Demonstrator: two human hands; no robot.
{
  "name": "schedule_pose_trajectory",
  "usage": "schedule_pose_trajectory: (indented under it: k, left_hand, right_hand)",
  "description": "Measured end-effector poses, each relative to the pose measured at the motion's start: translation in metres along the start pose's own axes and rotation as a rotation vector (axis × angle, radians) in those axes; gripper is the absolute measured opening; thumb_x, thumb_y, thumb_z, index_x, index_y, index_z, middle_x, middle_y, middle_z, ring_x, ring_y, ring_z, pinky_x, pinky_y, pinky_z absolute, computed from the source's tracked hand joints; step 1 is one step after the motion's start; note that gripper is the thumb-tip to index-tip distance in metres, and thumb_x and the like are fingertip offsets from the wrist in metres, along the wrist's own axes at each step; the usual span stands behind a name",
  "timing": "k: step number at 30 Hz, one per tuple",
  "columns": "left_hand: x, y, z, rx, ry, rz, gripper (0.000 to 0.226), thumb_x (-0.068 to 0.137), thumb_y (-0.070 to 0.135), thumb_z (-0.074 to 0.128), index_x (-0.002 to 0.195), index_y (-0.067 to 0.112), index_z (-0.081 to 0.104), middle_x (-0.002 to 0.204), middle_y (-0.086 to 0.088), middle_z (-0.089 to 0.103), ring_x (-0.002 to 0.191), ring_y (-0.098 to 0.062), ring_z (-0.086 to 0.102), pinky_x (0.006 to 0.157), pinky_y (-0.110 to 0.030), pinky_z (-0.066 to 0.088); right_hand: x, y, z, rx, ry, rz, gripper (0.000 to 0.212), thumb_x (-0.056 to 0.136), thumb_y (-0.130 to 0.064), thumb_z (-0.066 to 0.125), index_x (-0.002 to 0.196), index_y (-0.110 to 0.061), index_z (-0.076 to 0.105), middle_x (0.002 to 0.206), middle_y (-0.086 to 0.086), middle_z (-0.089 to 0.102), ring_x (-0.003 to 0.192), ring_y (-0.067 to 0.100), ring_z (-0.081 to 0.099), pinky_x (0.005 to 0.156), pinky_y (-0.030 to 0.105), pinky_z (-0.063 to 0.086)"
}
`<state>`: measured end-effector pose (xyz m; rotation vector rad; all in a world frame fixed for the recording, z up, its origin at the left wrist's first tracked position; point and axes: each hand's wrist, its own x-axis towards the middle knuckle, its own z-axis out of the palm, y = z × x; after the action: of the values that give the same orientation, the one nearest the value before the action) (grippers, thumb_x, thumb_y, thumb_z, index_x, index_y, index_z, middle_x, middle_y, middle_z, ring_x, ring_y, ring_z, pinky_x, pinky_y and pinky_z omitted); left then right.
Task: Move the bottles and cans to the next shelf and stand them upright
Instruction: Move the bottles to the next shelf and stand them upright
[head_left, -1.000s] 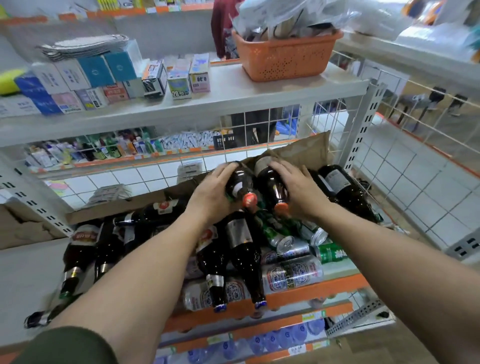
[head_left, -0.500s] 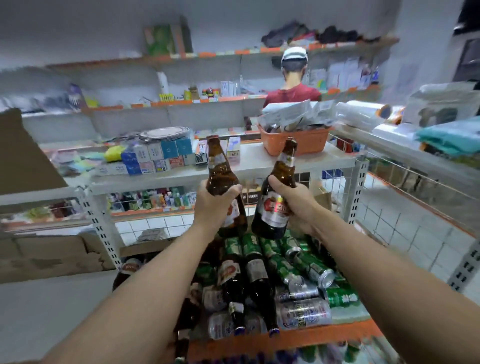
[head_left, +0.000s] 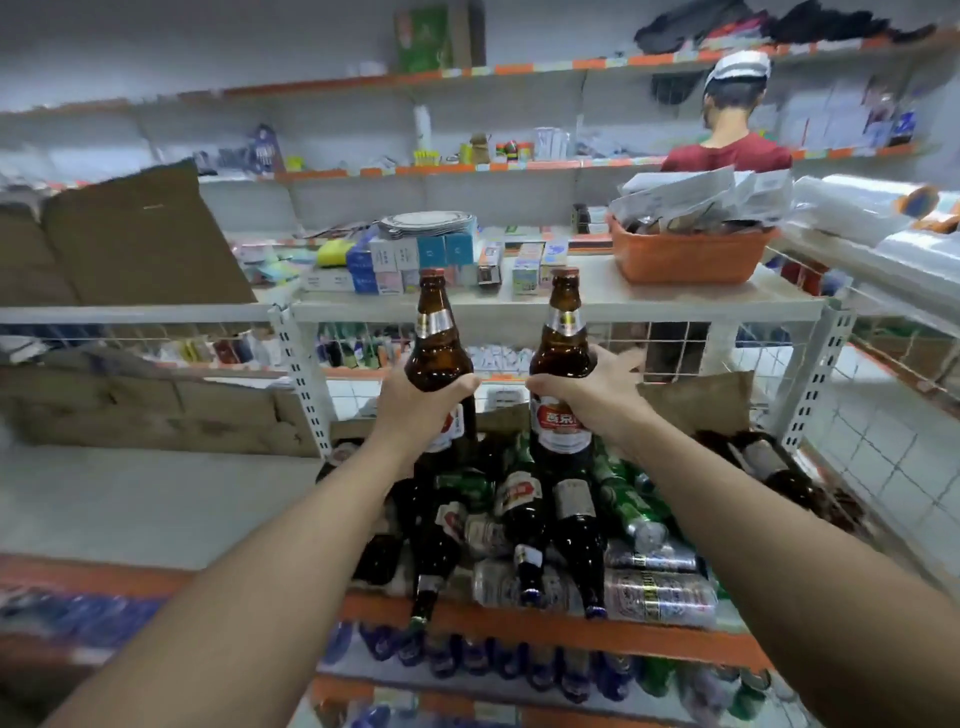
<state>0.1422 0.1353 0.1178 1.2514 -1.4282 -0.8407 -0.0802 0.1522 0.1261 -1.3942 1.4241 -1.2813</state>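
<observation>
our left hand (head_left: 422, 411) and right hand (head_left: 589, 401) grip upright brown glass beer bottles (head_left: 563, 340); we should set bases flat on the grey shelf (head_left: 130, 499).

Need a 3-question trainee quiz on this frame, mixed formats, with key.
1. True or false: the left hand grips the left bottle and the right hand grips the right bottle, necks up.
2. The bottles and cans on the orange-edged shelf mostly: A) stand upright B) lie on their sides C) sit in a basket.
3. What colour is the basket on the upper shelf?
Key: 1 true; 2 B; 3 orange.
</observation>
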Motion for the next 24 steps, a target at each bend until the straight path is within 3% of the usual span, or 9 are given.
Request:
schedule_pose_trajectory:
  k: [4, 6, 9, 11, 13, 14, 16, 19, 24]
  left_hand:
    - [-0.039, -0.032, -0.092, 0.084, 0.22, -0.078, 0.04, 0.073, 0.042, 0.087, 0.103, 0.023, 0.07, 0.099, 0.003, 0.075, 0.095, -0.014, 0.071, 0.082, -0.032, 0.056]
    - [-0.075, -0.059, -0.145, 0.092, 0.37, -0.158, 0.045, 0.073, 0.038, 0.09, 0.108, 0.022, 0.067, 0.1, 0.005, 0.073, 0.092, -0.006, 0.07, 0.084, -0.027, 0.057]
    - [-0.145, -0.1, -0.214, 0.064, 0.621, -0.29, 0.038, 0.078, 0.02, 0.089, 0.105, 0.019, 0.063, 0.09, 0.015, 0.066, 0.073, 0.014, 0.061, 0.065, -0.005, 0.049]
    - [-0.189, -0.124, -0.256, 0.113, 0.75, -0.354, 0.039, 0.077, 0.016, 0.089, 0.104, 0.017, 0.06, 0.086, 0.015, 0.065, 0.067, 0.017, 0.057, 0.06, 0.0, 0.043]
    - [-0.23, -0.146, -0.299, 0.16, 0.837, -0.423, 0.044, 0.073, 0.021, 0.092, 0.104, 0.019, 0.061, 0.091, 0.011, 0.068, 0.077, 0.005, 0.064, 0.073, -0.007, 0.05]
    - [-0.247, -0.156, -0.319, 0.168, 0.866, -0.454, 0.048, 0.069, 0.027, 0.093, 0.106, 0.018, 0.063, 0.096, 0.009, 0.072, 0.084, -0.003, 0.068, 0.083, -0.017, 0.054]
    - [-0.278, -0.177, -0.36, 0.171, 0.92, -0.512, 0.057, 0.066, 0.033, 0.094, 0.113, 0.018, 0.066, 0.105, 0.005, 0.075, 0.099, -0.014, 0.072, 0.091, -0.034, 0.057]
    - [-0.31, -0.211, -0.415, 0.145, 0.971, -0.554, 0.057, 0.067, 0.034, 0.093, 0.116, 0.026, 0.066, 0.108, 0.01, 0.075, 0.103, -0.013, 0.072, 0.094, -0.039, 0.056]
    - [-0.327, -0.259, -0.505, 0.097, 0.955, -0.603, 0.056, 0.068, 0.033, 0.093, 0.115, 0.031, 0.061, 0.11, 0.013, 0.072, 0.103, -0.01, 0.07, 0.1, -0.046, 0.055]
  right_hand:
    - [-0.009, -0.003, 0.108, 0.051, -0.219, -0.053, 0.04, 0.067, -0.022, 0.093, 0.1, -0.018, 0.07, 0.09, -0.001, 0.076, 0.082, 0.013, 0.074, 0.074, 0.029, 0.058]
    - [-0.026, -0.001, 0.169, 0.058, -0.342, -0.073, 0.045, 0.066, -0.024, 0.094, 0.104, -0.017, 0.069, 0.091, -0.004, 0.077, 0.081, 0.008, 0.074, 0.073, 0.025, 0.057]
    - [-0.064, 0.013, 0.26, 0.051, -0.494, -0.064, 0.045, 0.066, -0.022, 0.093, 0.102, -0.016, 0.067, 0.091, 0.001, 0.077, 0.082, 0.015, 0.076, 0.077, 0.035, 0.061]
    - [-0.089, 0.023, 0.318, 0.022, -0.59, -0.062, 0.037, 0.066, -0.017, 0.091, 0.095, -0.014, 0.068, 0.087, 0.004, 0.077, 0.079, 0.019, 0.076, 0.077, 0.041, 0.063]
    - [-0.115, 0.031, 0.373, -0.019, -0.704, -0.076, 0.029, 0.066, -0.018, 0.089, 0.087, -0.018, 0.068, 0.082, 0.0, 0.076, 0.076, 0.017, 0.074, 0.077, 0.045, 0.062]
    - [-0.127, 0.033, 0.398, -0.035, -0.744, -0.074, 0.032, 0.064, -0.022, 0.089, 0.088, -0.018, 0.068, 0.081, -0.002, 0.076, 0.075, 0.014, 0.073, 0.076, 0.043, 0.062]
    - [-0.152, 0.038, 0.447, -0.041, -0.824, -0.043, 0.037, 0.066, -0.02, 0.091, 0.094, -0.017, 0.067, 0.08, -0.007, 0.074, 0.071, 0.006, 0.07, 0.071, 0.034, 0.056]
    - [-0.188, 0.051, 0.516, -0.058, -0.888, 0.02, 0.046, 0.071, -0.015, 0.091, 0.107, -0.013, 0.063, 0.09, -0.007, 0.07, 0.077, 0.001, 0.066, 0.068, 0.025, 0.05]
    - [-0.211, 0.062, 0.62, -0.144, -0.935, 0.057, 0.057, 0.068, -0.027, 0.093, 0.115, -0.017, 0.061, 0.102, -0.002, 0.071, 0.09, 0.01, 0.069, 0.08, 0.033, 0.056]
